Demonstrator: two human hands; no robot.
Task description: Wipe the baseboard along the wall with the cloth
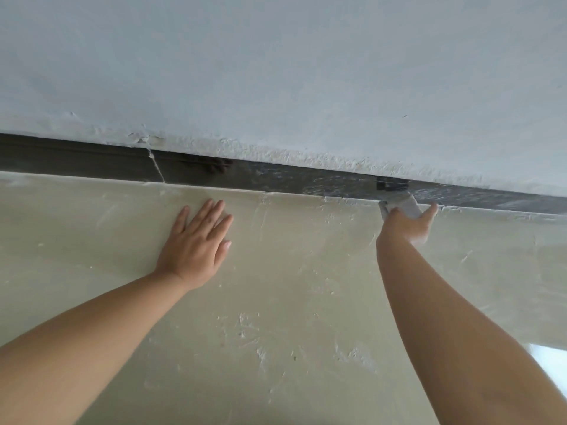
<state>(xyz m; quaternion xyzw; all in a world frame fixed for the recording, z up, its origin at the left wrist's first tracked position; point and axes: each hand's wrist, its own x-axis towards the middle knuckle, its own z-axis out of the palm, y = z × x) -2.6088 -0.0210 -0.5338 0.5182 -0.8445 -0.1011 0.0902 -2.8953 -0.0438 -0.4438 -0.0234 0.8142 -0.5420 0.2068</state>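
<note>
Head view: pale wall [276, 56] above, beige floor [276, 302] below, dark baseboard [92, 161] between. Left hand [196, 240] lies flat on the floor, fingers straight. Right hand [406, 223] grips a grey cloth [405, 205] pressed against the baseboard's streaked right stretch.

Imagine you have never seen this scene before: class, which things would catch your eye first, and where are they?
The dark baseboard stands out first, a band running across the frame between the pale wall and the beige floor. Next, the left hand lies flat on the floor with straight fingers, left of centre. At the right, the right hand holds a pale cloth against the baseboard's lower edge.
</note>
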